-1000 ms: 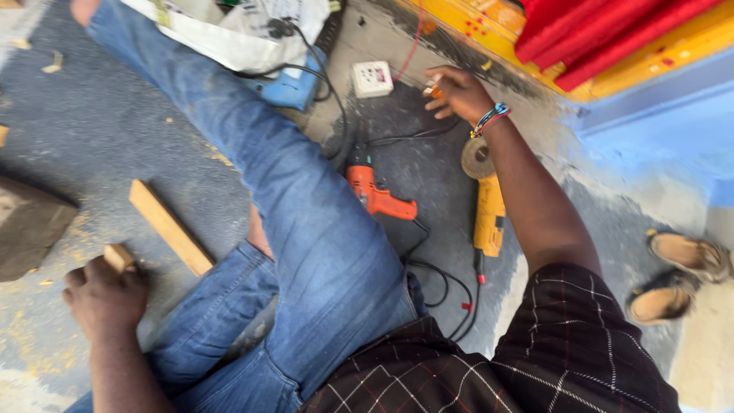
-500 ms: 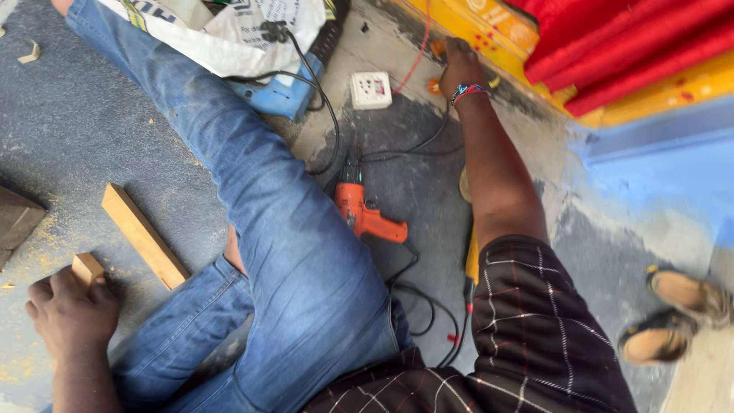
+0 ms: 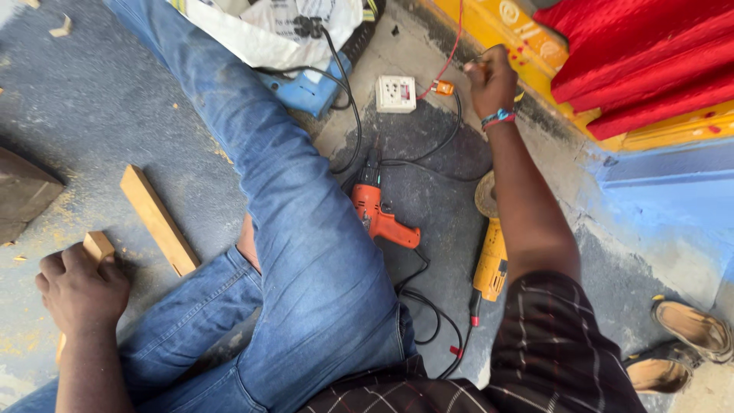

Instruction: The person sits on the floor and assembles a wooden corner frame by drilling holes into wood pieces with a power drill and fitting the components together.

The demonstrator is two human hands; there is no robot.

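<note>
My left hand (image 3: 80, 291) rests at the lower left, fingers closed around a short wood piece (image 3: 98, 245) that sticks out above and below the fist. My right hand (image 3: 491, 80) reaches to the far side, next to the yellow board (image 3: 489, 23). Its fingers are curled on a small piece that is mostly hidden. An orange plug (image 3: 442, 88) on a red wire (image 3: 453, 46) lies just left of that hand. A white socket box (image 3: 395, 93) sits further left. My legs in blue jeans (image 3: 306, 245) stretch across the middle.
An orange drill (image 3: 378, 218) and a yellow grinder (image 3: 491, 260) lie on the floor among black cables (image 3: 348, 99). A longer wood strip (image 3: 157, 218) lies left of my leg, with a dark board (image 3: 23, 191) beyond it. Red panels (image 3: 642, 53) and sandals (image 3: 692, 329) are on the right.
My right hand has moved further away, past the socket box to the yellow board. My left hand has stayed on the wood piece. The view has shifted slightly.
</note>
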